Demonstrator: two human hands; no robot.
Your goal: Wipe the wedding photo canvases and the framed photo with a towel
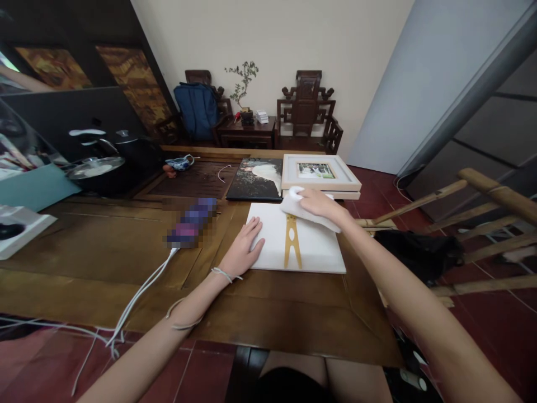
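Observation:
A white canvas panel point(312, 246) with a gold figure painted on it lies flat on the wooden table point(104, 246). My left hand point(243, 249) rests flat on the panel's left edge, fingers stretched out. My right hand point(319, 202) presses a white cloth point(308, 215) onto the panel's far edge, fingers closed over the cloth. Just beyond the cloth stands a stack of white picture frames point(321, 173), the top one showing a small photo.
A dark portrait canvas point(257, 179) lies left of the frames. A blurred purple object point(192, 223) with a white cable point(138, 296) sits to the left. Pots point(98, 162) and a blue teapot point(179, 163) stand farther left. Wooden slatted furniture point(470, 224) is at the right; chairs line the far wall.

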